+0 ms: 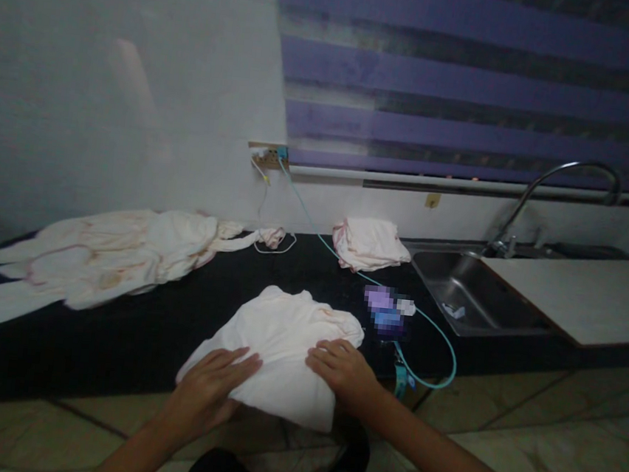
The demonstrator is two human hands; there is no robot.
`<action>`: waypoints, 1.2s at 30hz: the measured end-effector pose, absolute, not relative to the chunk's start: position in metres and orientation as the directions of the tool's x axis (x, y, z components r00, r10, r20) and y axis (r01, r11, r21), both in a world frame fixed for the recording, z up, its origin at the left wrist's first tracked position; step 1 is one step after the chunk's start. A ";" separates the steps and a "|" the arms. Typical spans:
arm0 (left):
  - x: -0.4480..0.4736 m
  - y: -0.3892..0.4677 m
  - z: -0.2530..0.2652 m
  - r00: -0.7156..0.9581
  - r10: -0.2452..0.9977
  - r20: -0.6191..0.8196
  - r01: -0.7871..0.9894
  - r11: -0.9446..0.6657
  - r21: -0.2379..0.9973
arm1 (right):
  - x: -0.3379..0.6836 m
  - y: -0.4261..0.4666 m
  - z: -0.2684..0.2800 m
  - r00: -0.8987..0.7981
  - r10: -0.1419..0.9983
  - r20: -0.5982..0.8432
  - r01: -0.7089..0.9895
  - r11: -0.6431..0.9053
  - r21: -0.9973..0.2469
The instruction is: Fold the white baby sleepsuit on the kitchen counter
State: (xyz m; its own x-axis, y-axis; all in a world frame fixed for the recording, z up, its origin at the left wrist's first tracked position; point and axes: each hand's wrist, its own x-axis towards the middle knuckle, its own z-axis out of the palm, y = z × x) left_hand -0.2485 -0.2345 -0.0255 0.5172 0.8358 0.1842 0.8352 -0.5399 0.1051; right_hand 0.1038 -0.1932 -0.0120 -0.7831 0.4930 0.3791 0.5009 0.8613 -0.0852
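Observation:
A white cloth garment (282, 344), bunched and partly folded, lies at the front of the black counter, its near part hanging over the edge. My left hand (211, 385) grips its left side, fingers on top of the fabric. On the right side, my right hand (347, 371) holds the cloth with bent fingers; its thumb is hidden. What kind of garment it is cannot be made out.
Several pale, stained garments (118, 254) are spread at the left of the counter (131, 344). A folded cloth stack (372, 243) sits at the back. A blurred phone-like object (388, 313) with a teal cable (451, 353) lies right. Beyond are a sink (486, 304) and a board (576, 291).

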 end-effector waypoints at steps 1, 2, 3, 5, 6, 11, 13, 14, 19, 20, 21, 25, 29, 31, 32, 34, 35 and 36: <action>-0.248 -0.236 -0.027 0.520 0.831 0.197 0.834 -0.544 0.092 | 0.104 -0.192 -0.013 -0.783 0.477 0.398 0.495 0.866 -0.065; -0.247 -0.237 -0.027 0.525 0.822 0.221 0.831 -0.551 0.075 | 0.104 -0.192 -0.015 -0.784 0.463 0.414 0.491 0.870 -0.044; -0.246 -0.239 -0.027 0.533 0.808 0.250 0.825 -0.562 0.056 | 0.104 -0.191 -0.017 -0.784 0.449 0.429 0.488 0.872 -0.022; -0.244 -0.241 -0.027 0.560 0.762 0.326 0.804 -0.595 0.009 | 0.103 -0.190 -0.021 -0.783 0.424 0.455 0.485 0.875 0.019; -0.243 -0.241 -0.026 0.575 0.734 0.360 0.791 -0.611 -0.018 | 0.103 -0.191 -0.023 -0.783 0.415 0.464 0.485 0.874 0.036; -0.242 -0.237 -0.026 0.603 0.673 0.428 0.770 -0.631 -0.092 | 0.094 -0.205 -0.031 -0.768 0.429 0.476 0.538 0.835 0.116; -0.243 -0.237 -0.026 0.613 0.679 0.403 0.766 -0.637 -0.091 | 0.090 -0.213 -0.034 -0.770 0.448 0.455 0.557 0.819 0.136; -0.243 -0.239 -0.026 0.622 0.680 0.389 0.760 -0.644 -0.089 | 0.089 -0.216 -0.035 -0.772 0.454 0.444 0.561 0.815 0.143; -0.238 -0.254 -0.017 0.636 0.664 0.393 0.748 -0.655 -0.106 | 0.092 -0.216 -0.039 -0.800 0.429 0.420 0.535 0.827 0.173; -0.235 -0.257 -0.014 0.637 0.668 0.386 0.750 -0.652 -0.109 | 0.095 -0.214 -0.038 -0.813 0.406 0.418 0.512 0.840 0.180; -0.232 -0.258 -0.012 0.636 0.675 0.374 0.753 -0.650 -0.106 | 0.098 -0.210 -0.036 -0.826 0.378 0.418 0.485 0.855 0.185; -0.222 -0.253 -0.009 0.563 0.765 0.313 0.810 -0.587 -0.023 | 0.111 -0.196 -0.026 -0.874 0.287 0.392 0.387 0.899 0.204; -0.217 -0.247 -0.007 0.529 0.807 0.264 0.827 -0.559 0.053 | 0.117 -0.190 -0.017 -0.895 0.284 0.344 0.364 0.911 0.196; -0.216 -0.247 -0.003 0.565 0.782 0.262 0.800 -0.597 0.059 | 0.118 -0.191 -0.015 -0.898 0.288 0.333 0.360 0.916 0.176; -0.215 -0.248 -0.001 0.568 0.784 0.251 0.799 -0.599 0.061 | 0.118 -0.191 -0.015 -0.898 0.291 0.331 0.358 0.919 0.163; -0.214 -0.250 0.005 0.550 0.807 0.217 0.818 -0.573 0.058 | 0.119 -0.191 -0.015 -0.893 0.298 0.337 0.358 0.925 0.132; -0.214 -0.252 0.007 0.547 0.811 0.209 0.822 -0.567 0.050 | 0.120 -0.191 -0.015 -0.892 0.297 0.340 0.353 0.929 0.114; -0.215 -0.253 0.009 0.552 0.805 0.216 0.819 -0.572 0.039 | 0.121 -0.190 -0.015 -0.891 0.292 0.349 0.343 0.934 0.095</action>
State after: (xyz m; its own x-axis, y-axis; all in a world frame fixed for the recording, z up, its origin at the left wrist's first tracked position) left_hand -0.2145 -0.2530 0.0087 0.5521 0.8054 0.2158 0.8192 -0.5721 0.0395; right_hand 0.1209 -0.1903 -0.0155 -0.8907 0.2918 0.3487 0.3432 0.9345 0.0945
